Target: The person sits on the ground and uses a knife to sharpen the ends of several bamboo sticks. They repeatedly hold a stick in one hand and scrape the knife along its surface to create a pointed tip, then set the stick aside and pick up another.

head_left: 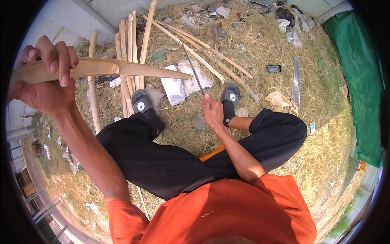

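Note:
My left hand [57,69] is raised at the left, its fingers wrapped round a split bamboo strip [134,68]. The pale strip runs rightward and tapers to a point over the stones. Low between my feet, my right hand [213,113] is closed on a long, thin, dark metal tool [193,70], perhaps a blade seen edge-on; its handle is hidden in my fist. The tool slants up and left, just right of the strip's tip. Whether the two touch, I cannot tell. Below the tip lie a white block [174,86] and a flat pale stone [197,77].
Bamboo strips [132,44] lean by the wall at the back left, and more bamboo lengths [211,51] lie across the dry grass. A handsaw [296,81] lies right of my sandalled feet. Rubble and litter [292,24] lie back right, near a green sheet [357,77].

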{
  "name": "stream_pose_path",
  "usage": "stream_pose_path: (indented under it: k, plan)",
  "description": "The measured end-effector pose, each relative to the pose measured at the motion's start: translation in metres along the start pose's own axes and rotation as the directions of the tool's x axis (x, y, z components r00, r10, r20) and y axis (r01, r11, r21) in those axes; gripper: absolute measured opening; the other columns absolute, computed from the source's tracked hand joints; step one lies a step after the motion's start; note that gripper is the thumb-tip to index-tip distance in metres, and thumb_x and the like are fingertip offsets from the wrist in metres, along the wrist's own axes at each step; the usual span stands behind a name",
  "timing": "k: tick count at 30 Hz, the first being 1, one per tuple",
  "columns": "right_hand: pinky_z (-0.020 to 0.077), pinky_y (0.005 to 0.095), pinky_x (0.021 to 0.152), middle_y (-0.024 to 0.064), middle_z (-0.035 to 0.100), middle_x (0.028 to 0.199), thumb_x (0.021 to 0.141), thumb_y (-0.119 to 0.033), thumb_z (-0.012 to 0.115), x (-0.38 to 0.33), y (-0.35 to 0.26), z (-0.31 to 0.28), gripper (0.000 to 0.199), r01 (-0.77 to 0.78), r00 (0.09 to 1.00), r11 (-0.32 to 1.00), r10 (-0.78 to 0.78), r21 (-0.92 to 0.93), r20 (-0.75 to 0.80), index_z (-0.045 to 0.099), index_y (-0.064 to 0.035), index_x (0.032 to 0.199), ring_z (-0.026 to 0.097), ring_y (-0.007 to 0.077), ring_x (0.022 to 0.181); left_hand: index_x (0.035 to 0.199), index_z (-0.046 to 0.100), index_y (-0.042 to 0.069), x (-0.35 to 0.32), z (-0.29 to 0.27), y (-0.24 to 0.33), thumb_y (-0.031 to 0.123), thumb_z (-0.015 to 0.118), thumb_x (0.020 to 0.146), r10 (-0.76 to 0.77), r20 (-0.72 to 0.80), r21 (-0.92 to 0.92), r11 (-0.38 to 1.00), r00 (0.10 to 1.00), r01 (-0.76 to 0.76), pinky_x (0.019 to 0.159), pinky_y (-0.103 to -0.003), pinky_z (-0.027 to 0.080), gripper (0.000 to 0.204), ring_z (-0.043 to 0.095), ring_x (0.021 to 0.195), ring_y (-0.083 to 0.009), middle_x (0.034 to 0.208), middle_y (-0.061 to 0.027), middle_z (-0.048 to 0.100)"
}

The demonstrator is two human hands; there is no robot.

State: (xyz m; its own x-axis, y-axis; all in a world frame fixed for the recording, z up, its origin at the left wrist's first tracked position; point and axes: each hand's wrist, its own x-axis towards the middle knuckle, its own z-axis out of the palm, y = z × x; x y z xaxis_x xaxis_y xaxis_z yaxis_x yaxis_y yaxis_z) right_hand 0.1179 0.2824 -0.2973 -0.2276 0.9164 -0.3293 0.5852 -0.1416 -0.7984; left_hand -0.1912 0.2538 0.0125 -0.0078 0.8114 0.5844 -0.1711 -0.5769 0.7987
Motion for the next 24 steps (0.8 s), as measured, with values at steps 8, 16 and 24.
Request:
stream_pose_path:
  k: [8,16,24]
  plan:
    - [0.0454,0.0534,0.075,0.0289,0.063,0.076,0.1,-0.042,0.035,0.023,0.071,0.026,0.056,-0.179,0.984,0.93,0.169,-0.32,-0.057,0.066,0.0016,0.084,0.061,0.0479,0.077,0.086,0.062,0.009,0.003,0.001,-0.001,0.074,0.039,0.086,-0.029,0.115,-0.028,0.999,0.993,0.032,0.059,-0.033,0.042,0.069,0.043,0.039,-0.0151,0.047,-0.0022,0.038]
    - [0.0476,0.0517,0.085,0.0314,0.064,0.087,0.099,-0.047,0.033,0.006,0.034,0.02,0.061,-0.026,1.0,0.973,0.026,-0.23,-0.001,0.069,0.0024,0.091,0.062,0.0489,0.088,0.086,0.063,0.009,0.004,0.006,-0.004,0.078,0.031,0.084,0.047,0.124,0.092,0.994,0.991,-0.059,0.072,-0.038,0.047,0.076,0.047,0.037,-0.0191,0.046,-0.0032,0.043]
    - [0.0417,0.0539,0.089,0.0331,0.063,0.094,0.099,-0.049,0.028,0.013,0.046,0.015,0.067,-0.081,0.997,0.995,0.081,0.053,-0.003,0.069,0.0035,0.088,0.059,0.0483,0.099,0.074,0.054,0.008,-0.003,0.018,-0.003,0.073,0.022,0.088,0.156,-0.125,0.187,0.974,0.98,-0.132,0.058,-0.037,0.052,0.074,0.049,0.033,-0.0201,0.041,-0.0057,0.043]
